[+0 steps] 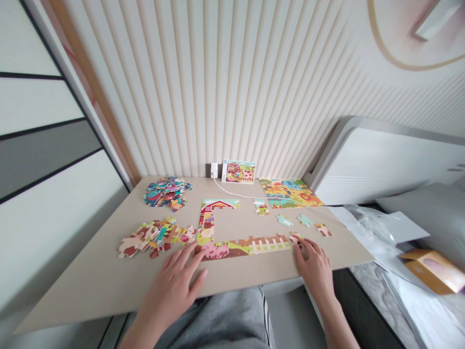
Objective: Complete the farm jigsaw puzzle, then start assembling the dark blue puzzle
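A partly joined jigsaw puzzle [256, 245] lies on the table, with a barn up its left side and a pig and white fence along its bottom edge. My left hand [174, 281] rests open, fingers spread, its fingertips by the puzzle's lower left corner. At the right end of the fence strip, my right hand [315, 266] has its thumb and fingers on a small puzzle piece [295, 237], partly covered by the fingertips. Beside my left fingertips is a piece with a pig's face [188, 234], at the edge of a pile of loose pieces [150, 236].
A picture card [239, 172] leans against the ribbed wall by a white plug [214, 169], whose cable crosses the table [109, 286]. Farther back lie another piece pile [166, 193] and a finished animal puzzle [292, 193]. Several single pieces, including a tractor piece [261, 207], lie right of centre.
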`<action>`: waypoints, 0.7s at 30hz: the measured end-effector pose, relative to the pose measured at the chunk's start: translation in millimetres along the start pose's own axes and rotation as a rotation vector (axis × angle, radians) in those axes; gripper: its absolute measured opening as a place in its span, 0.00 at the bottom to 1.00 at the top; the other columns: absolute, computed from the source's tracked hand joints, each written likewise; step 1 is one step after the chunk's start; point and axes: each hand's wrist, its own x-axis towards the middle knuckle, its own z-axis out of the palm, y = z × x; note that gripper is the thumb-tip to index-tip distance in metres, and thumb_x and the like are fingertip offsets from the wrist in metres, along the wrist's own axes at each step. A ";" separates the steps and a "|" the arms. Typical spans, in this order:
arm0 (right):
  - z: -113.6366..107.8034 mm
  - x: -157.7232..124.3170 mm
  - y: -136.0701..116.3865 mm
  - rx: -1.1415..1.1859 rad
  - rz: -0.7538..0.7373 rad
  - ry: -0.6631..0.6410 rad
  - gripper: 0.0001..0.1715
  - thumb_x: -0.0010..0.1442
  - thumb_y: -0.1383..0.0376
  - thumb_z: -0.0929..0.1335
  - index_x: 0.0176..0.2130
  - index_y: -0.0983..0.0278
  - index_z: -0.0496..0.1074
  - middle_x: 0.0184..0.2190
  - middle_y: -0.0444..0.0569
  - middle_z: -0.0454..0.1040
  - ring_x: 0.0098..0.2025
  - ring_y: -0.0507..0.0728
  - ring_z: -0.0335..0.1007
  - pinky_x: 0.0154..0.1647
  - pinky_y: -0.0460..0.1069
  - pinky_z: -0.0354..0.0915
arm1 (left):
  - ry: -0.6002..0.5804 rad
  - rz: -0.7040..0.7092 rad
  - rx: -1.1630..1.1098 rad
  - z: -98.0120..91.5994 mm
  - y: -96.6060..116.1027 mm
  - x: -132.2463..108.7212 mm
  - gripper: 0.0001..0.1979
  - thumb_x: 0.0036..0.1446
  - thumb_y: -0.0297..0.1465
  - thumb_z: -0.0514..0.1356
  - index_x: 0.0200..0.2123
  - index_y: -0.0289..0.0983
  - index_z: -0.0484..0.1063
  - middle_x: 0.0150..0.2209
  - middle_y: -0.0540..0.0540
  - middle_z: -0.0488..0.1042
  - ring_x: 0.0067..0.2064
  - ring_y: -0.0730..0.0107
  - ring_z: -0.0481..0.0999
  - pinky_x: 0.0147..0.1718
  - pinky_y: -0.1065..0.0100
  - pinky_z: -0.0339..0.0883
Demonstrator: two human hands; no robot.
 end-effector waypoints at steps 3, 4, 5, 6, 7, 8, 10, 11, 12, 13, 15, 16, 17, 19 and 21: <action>-1.9 0.6 2.0 0.010 -0.009 -0.009 0.24 0.67 0.51 0.62 0.53 0.58 0.76 0.53 0.53 0.76 0.53 0.65 0.70 0.52 0.59 0.64 | 0.006 0.002 -0.004 1.0 -0.9 -0.6 0.25 0.66 0.40 0.56 0.64 0.43 0.65 0.65 0.39 0.66 0.64 0.48 0.66 0.58 0.49 0.65; -2.7 1.1 2.9 0.008 -0.012 -0.011 0.24 0.67 0.51 0.62 0.53 0.58 0.76 0.52 0.54 0.76 0.53 0.65 0.70 0.52 0.59 0.64 | 0.005 0.001 -0.005 1.4 -1.2 -0.8 0.25 0.66 0.40 0.56 0.64 0.43 0.65 0.65 0.40 0.66 0.64 0.49 0.66 0.58 0.49 0.65; -3.6 1.9 4.3 0.002 -0.013 -0.013 0.24 0.67 0.51 0.62 0.53 0.58 0.76 0.52 0.54 0.76 0.52 0.65 0.71 0.51 0.59 0.64 | 0.006 0.001 -0.007 1.8 -1.4 -0.9 0.25 0.66 0.40 0.56 0.64 0.43 0.64 0.65 0.40 0.66 0.64 0.49 0.66 0.58 0.49 0.65; -4.4 3.0 6.4 -0.006 -0.011 -0.012 0.24 0.67 0.51 0.61 0.53 0.59 0.76 0.52 0.54 0.76 0.52 0.65 0.71 0.51 0.59 0.64 | 0.008 0.001 -0.009 2.2 -1.6 -1.0 0.25 0.66 0.40 0.56 0.65 0.43 0.64 0.65 0.40 0.66 0.64 0.49 0.66 0.58 0.49 0.66; -5.1 4.6 9.3 -0.017 -0.005 -0.012 0.25 0.67 0.51 0.61 0.53 0.59 0.76 0.51 0.54 0.76 0.52 0.65 0.71 0.51 0.59 0.64 | 0.012 0.002 -0.010 2.5 -1.8 -1.0 0.25 0.66 0.40 0.56 0.64 0.43 0.64 0.65 0.40 0.66 0.64 0.49 0.66 0.58 0.49 0.66; -5.7 6.9 13.1 -0.027 0.005 -0.015 0.25 0.67 0.50 0.61 0.52 0.59 0.77 0.51 0.54 0.76 0.52 0.65 0.70 0.51 0.59 0.64 | 0.015 0.004 -0.009 2.7 -1.9 -0.9 0.25 0.66 0.40 0.56 0.64 0.43 0.65 0.65 0.40 0.66 0.64 0.49 0.66 0.58 0.50 0.66; -6.5 14.2 23.7 -0.037 0.029 -0.025 0.26 0.67 0.49 0.61 0.51 0.59 0.78 0.51 0.55 0.76 0.52 0.66 0.70 0.53 0.59 0.63 | 0.019 0.008 -0.007 2.9 -2.0 -0.7 0.25 0.66 0.41 0.56 0.64 0.43 0.65 0.64 0.40 0.67 0.64 0.48 0.66 0.58 0.50 0.66; -6.6 19.5 30.4 -0.037 0.045 -0.023 0.26 0.67 0.49 0.61 0.50 0.60 0.78 0.51 0.55 0.76 0.53 0.66 0.69 0.54 0.59 0.63 | 0.016 0.008 -0.006 2.8 -2.0 -0.6 0.25 0.66 0.41 0.56 0.64 0.43 0.65 0.64 0.40 0.67 0.64 0.48 0.66 0.58 0.50 0.66; -6.5 25.8 37.7 -0.036 0.062 -0.017 0.27 0.67 0.49 0.61 0.49 0.61 0.79 0.51 0.56 0.76 0.53 0.66 0.69 0.55 0.58 0.62 | 0.013 0.008 -0.005 2.8 -2.0 -0.6 0.25 0.66 0.40 0.56 0.64 0.43 0.65 0.64 0.40 0.66 0.64 0.49 0.66 0.58 0.49 0.66; -6.2 33.0 45.6 -0.042 0.091 0.005 0.28 0.67 0.49 0.60 0.48 0.62 0.79 0.52 0.57 0.76 0.54 0.67 0.69 0.56 0.58 0.61 | 0.011 0.007 -0.006 2.8 -2.0 -0.5 0.25 0.66 0.40 0.56 0.64 0.43 0.65 0.64 0.40 0.66 0.64 0.49 0.66 0.58 0.49 0.65; -4.8 48.9 61.6 -0.074 0.170 0.027 0.29 0.66 0.49 0.60 0.51 0.63 0.78 0.54 0.59 0.75 0.54 0.67 0.68 0.57 0.59 0.60 | 0.009 0.001 -0.010 3.0 -2.1 -0.6 0.25 0.66 0.41 0.56 0.65 0.43 0.64 0.65 0.40 0.66 0.64 0.48 0.66 0.59 0.49 0.65; -3.7 56.7 69.1 -0.100 0.222 0.014 0.30 0.66 0.49 0.60 0.53 0.62 0.77 0.54 0.59 0.75 0.53 0.68 0.69 0.56 0.60 0.61 | 0.009 -0.003 -0.014 3.2 -2.2 -0.6 0.25 0.66 0.41 0.56 0.65 0.43 0.64 0.65 0.40 0.66 0.64 0.48 0.66 0.59 0.49 0.65; -2.2 63.8 75.7 -0.126 0.266 -0.010 0.31 0.65 0.48 0.60 0.55 0.62 0.76 0.54 0.60 0.74 0.53 0.69 0.69 0.55 0.60 0.61 | 0.009 -0.007 -0.021 3.4 -2.3 -0.7 0.25 0.66 0.41 0.57 0.64 0.43 0.65 0.65 0.40 0.66 0.64 0.48 0.66 0.59 0.48 0.65; 1.4 74.6 85.6 -0.160 0.321 -0.068 0.32 0.64 0.48 0.61 0.58 0.61 0.74 0.54 0.60 0.74 0.54 0.70 0.68 0.55 0.62 0.61 | 0.005 -0.013 -0.034 3.8 -2.4 -0.7 0.25 0.65 0.41 0.57 0.64 0.44 0.65 0.65 0.41 0.66 0.64 0.48 0.66 0.59 0.48 0.65; 5.3 79.7 90.5 -0.175 0.338 -0.099 0.32 0.64 0.48 0.61 0.59 0.59 0.73 0.55 0.60 0.73 0.55 0.72 0.67 0.54 0.63 0.60 | -0.001 -0.017 -0.041 3.8 -2.4 -0.6 0.25 0.65 0.41 0.57 0.64 0.44 0.65 0.65 0.42 0.66 0.64 0.48 0.66 0.59 0.48 0.65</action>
